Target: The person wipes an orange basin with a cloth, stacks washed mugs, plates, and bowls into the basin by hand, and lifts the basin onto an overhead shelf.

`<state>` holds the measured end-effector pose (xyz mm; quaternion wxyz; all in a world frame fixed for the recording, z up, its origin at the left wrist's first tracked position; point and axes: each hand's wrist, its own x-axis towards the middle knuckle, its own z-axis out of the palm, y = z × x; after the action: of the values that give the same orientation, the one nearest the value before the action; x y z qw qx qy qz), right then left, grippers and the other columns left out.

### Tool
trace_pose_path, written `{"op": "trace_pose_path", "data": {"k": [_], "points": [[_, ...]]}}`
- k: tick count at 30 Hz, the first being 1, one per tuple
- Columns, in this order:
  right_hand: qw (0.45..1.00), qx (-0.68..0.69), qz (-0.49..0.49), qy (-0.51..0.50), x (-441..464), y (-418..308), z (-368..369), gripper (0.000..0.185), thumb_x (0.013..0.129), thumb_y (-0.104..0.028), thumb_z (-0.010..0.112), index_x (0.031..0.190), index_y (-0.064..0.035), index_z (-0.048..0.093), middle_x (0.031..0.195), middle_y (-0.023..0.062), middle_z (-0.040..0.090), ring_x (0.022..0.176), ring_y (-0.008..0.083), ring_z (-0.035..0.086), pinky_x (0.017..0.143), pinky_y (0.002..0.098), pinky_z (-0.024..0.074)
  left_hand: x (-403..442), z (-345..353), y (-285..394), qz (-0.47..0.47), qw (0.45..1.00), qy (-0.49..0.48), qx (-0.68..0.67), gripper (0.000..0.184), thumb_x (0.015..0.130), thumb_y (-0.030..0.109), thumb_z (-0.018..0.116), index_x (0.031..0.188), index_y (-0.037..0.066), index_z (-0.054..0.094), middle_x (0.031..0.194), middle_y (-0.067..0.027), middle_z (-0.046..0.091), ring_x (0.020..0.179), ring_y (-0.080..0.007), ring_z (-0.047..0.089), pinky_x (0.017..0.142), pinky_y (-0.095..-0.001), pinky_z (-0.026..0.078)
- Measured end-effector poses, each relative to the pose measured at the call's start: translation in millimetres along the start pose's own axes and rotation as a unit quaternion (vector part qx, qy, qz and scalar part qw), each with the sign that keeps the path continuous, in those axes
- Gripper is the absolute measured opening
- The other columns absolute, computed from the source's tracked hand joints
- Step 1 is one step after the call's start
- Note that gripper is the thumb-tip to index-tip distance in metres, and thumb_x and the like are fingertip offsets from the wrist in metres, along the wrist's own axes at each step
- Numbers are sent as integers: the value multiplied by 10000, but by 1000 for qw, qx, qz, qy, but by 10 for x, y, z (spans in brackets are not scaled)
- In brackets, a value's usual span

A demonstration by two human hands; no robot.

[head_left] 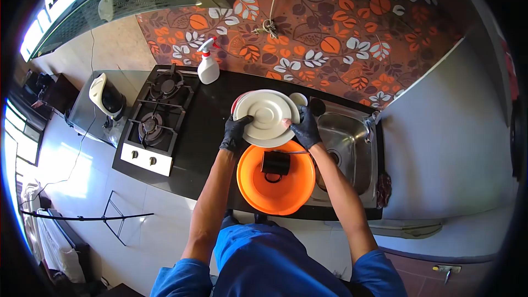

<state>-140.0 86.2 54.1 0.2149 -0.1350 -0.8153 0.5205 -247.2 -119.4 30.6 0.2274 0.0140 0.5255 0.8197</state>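
A stack of white plates [266, 111] is between my two gloved hands, above the dark counter at the far side of an orange basin [248, 187]. The top plate is smaller than the one under it, and a red rim [236, 100] peeks out at the left. My left hand [235, 133], in a black glove, grips the left edge with its thumb on top. On the right edge, my right hand [307, 130] does the same; its thumb tip pokes out bare from the glove. Inside the basin lies a black mug [275, 164].
A white cup [298, 99] and a dark cup [317, 106] stand behind my right hand. The steel sink [352, 170] is at the right. Leftward are a gas stove [157, 115], a spray bottle [208, 70] and an electric kettle [110, 99].
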Motion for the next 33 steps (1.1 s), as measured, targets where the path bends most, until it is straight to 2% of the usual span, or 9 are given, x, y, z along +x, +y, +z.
{"op": "trace_pose_path", "data": {"k": [4, 5, 7, 9, 13, 21, 24, 28, 33], "points": [[994, -8, -108, 23, -443, -440, -171, 595, 688, -328, 768, 1102, 33, 541, 1072, 183, 573, 897, 257, 575, 799, 349, 469, -319, 6, 30, -91, 994, 15, -58, 426, 724, 0, 632, 1141, -21, 549, 970, -168, 638, 749, -225, 632, 678, -275, 548], [986, -87, -142, -21, -527, -553, -272, 602, 695, -317, 758, 1135, 22, 526, 1127, 183, 544, 955, 266, 556, 832, 353, 456, -395, 8, 65, -101, 993, 8, -54, 415, 730, -1, 625, 1137, -25, 551, 967, -170, 637, 749, -223, 633, 672, -270, 547], [942, -241, -206, -107, -683, -718, -485, 622, 710, -294, 739, 1202, 1, 498, 1236, 181, 487, 1071, 283, 519, 897, 360, 431, -549, 5, 115, -123, 991, -5, -45, 392, 743, -1, 609, 1130, -34, 555, 960, -174, 637, 749, -217, 635, 660, -261, 544], [907, -313, -236, -150, -770, -718, -567, 635, 717, -282, 730, 1235, -10, 484, 1291, 180, 459, 1130, 292, 501, 929, 363, 418, -682, 2, 121, -133, 990, -10, -40, 381, 749, -1, 601, 1126, -39, 557, 956, -177, 637, 749, -214, 635, 655, -257, 542], [792, -441, -405, -118, -894, -587, -603, 568, 716, -215, 690, 1230, -49, 516, 1279, 124, 508, 1133, 289, 526, 944, 351, 429, -960, 55, 52, -129, 991, -46, 8, 369, 753, 4, 601, 1113, -62, 549, 942, -186, 634, 712, -215, 637, 628, -262, 547], [850, -253, -409, -215, -1284, -350, -557, 445, 691, -99, 672, 1131, -92, 604, 1149, 71, 609, 1023, 239, 599, 889, 331, 475, -1474, 23, 41, -261, 965, -29, 1, 327, 791, 33, 594, 1094, -75, 536, 902, -170, 632, 716, -210, 631, 646, -230, 539], [865, -214, -396, -223, -1408, -377, -558, 418, 674, -61, 682, 1089, -90, 631, 1075, 71, 648, 956, 234, 629, 851, 324, 495, -1566, -23, 3, -324, 942, -20, -85, 332, 824, 84, 597, 1111, -61, 516, 1006, -208, 592, 839, -240, 621, 700, -272, 546], [924, -101, -262, -258, -1478, -381, -515, 389, 647, 14, 681, 1029, -52, 653, 1002, 70, 672, 855, 235, 650, 762, 320, 516, -1684, 15, 172, -384, 918, 7, -98, 425, 850, 140, 592, 1197, -45, 430, 1146, -256, 507, 973, -299, 581, 756, -368, 546], [934, -26, -170, -313, -1448, -344, -521, 372, 637, 44, 682, 1004, -12, 650, 954, 72, 683, 787, 227, 654, 717, 311, 516, -1640, -72, 13, -448, 875, 1, -183, 518, 858, 191, 589, 1260, -22, 342, 1216, -273, 443, 1060, -352, 531, 825, -454, 519]]}}
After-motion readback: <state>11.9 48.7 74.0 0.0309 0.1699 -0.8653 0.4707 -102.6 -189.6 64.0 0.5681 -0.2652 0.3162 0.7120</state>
